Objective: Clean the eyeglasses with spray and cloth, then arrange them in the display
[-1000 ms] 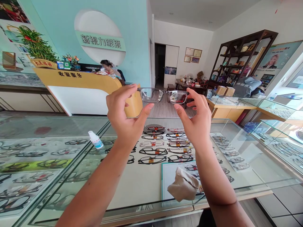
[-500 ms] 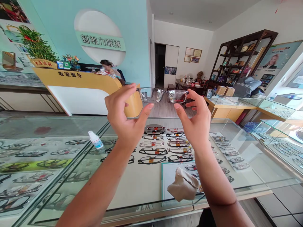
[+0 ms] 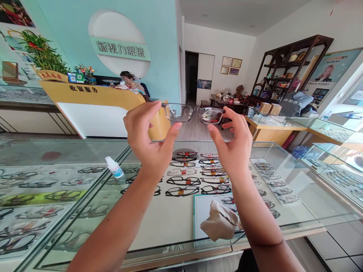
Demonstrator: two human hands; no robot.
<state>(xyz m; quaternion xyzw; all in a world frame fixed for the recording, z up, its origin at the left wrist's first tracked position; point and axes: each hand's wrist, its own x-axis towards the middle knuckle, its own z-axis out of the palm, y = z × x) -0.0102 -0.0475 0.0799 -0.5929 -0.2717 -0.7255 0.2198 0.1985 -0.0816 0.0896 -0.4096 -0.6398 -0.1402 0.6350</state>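
Observation:
A pair of eyeglasses (image 3: 196,109) with a thin dark frame and clear lenses is held up above the glass counter. My left hand (image 3: 150,139) grips its left side near the hinge, index finger at the top corner and thumb below the lens. On the other side my right hand (image 3: 234,141) holds the right corner, its thumb under the lens. The temple arms are mostly hidden. Below my right forearm lies a crumpled beige cleaning cloth (image 3: 219,223) on the glass. A small white spray bottle (image 3: 114,167) stands on the counter to the left.
Rows of eyeglass frames (image 3: 183,180) lie inside the glass display case (image 3: 159,230). Beyond it, a person (image 3: 132,81) sits behind a yellow and white cashier counter (image 3: 93,113). More glass cases stand at right, near a dark wooden shelf (image 3: 283,71).
The eyeglasses have shifted slightly left and turned a little, with both hands moving along. The cloth and bottle have stayed in place.

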